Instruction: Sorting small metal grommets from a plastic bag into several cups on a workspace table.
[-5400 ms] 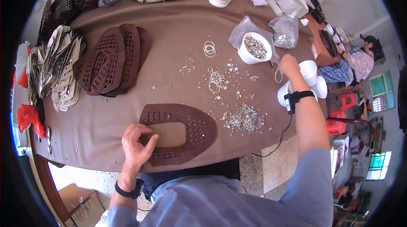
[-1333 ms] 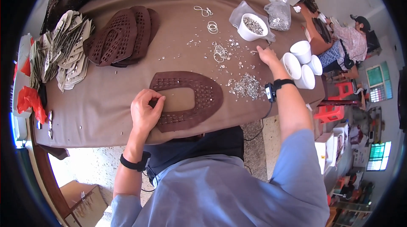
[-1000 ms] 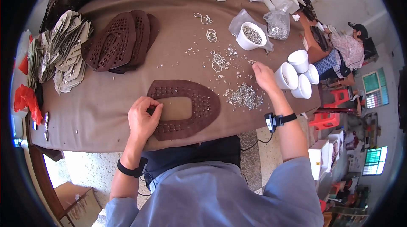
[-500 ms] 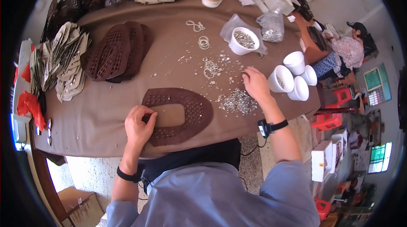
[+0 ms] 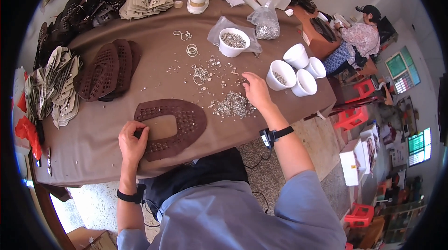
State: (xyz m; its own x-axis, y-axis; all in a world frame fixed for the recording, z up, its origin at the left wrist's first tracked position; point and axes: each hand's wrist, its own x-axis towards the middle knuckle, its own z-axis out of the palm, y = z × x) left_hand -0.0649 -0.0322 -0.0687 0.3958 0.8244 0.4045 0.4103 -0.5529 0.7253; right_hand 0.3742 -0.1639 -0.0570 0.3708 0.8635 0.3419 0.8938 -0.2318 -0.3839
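A brown, U-shaped perforated shoe upper [image 5: 191, 121] lies flat near the table's front edge, with small shiny studs set in some holes. My left hand [image 5: 133, 142] is at its left end, thumb and fingers pinched around a small dark thing I cannot make out. Farther right, my right hand [image 5: 257, 92] reaches over the cloth, its fingers bent together with the tips down. Just left of it a heap of silvery studs [image 5: 233, 104] is spread out. Whatever its fingertips hold, if anything, is too small to see. A short tan piece [image 5: 234, 73] lies by those fingertips.
White cups [image 5: 281, 75] stand right of my right hand; a stud-filled cup [image 5: 233, 49] and a bag [image 5: 267, 26] are behind. Stacked brown uppers [image 5: 105, 72], pale cut pieces [image 5: 63, 86] and pale rings [image 5: 192, 50] lie on the brown cloth. A person [image 5: 361, 40] sits at the far right.
The whole view has shifted, so the table's things sit farther left in the picture. My left hand stays by the upper; my right hand stays beside the studs, its fingers slightly more bent.
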